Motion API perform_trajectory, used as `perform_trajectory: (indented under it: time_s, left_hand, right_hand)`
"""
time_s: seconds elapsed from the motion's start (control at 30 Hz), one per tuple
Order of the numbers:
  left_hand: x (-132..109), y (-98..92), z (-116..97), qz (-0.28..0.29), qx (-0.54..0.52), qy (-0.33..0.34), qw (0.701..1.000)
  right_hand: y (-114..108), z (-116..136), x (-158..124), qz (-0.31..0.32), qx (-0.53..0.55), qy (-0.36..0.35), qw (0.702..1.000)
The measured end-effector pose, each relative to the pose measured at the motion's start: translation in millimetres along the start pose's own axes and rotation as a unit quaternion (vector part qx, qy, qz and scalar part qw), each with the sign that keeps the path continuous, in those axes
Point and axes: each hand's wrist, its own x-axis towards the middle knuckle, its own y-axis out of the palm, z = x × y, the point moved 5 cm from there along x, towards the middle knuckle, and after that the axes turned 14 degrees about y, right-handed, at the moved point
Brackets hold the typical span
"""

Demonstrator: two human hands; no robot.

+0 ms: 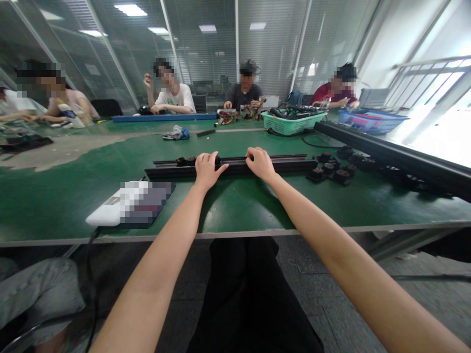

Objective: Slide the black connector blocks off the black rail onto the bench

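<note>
A long black rail (172, 172) with grooves lies crosswise on the green table in front of me, and a thinner black strip (289, 157) runs along its far side. My left hand (208, 170) rests over the middle of the rail, fingers bent over it and thumb stretched to the right. Small black blocks (181, 161) sit on the rail just left of that hand. My right hand (260, 163) is closed at the rail a little further right, its fingers curled. Its fingertips are partly hidden. More black socket-like pieces (333, 169) lie in a group at the rail's right end.
A white device (106, 206) and a dark flat item (162, 198) lie at the near left. A longer black rail (397, 149) slants along the right. Further back stand a green basket (285, 123) and a blue basket (368, 121). Several people sit across the table.
</note>
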Motion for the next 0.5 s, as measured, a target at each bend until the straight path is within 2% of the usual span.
perform_trajectory:
  time_s: [0.5]
  left_hand:
    - [0.6,1.2,0.5,-0.001,0.003,0.003,1.000]
  right_hand:
    - [-1.9,-2.7,0.9,-0.002,0.003,0.001,1.000]
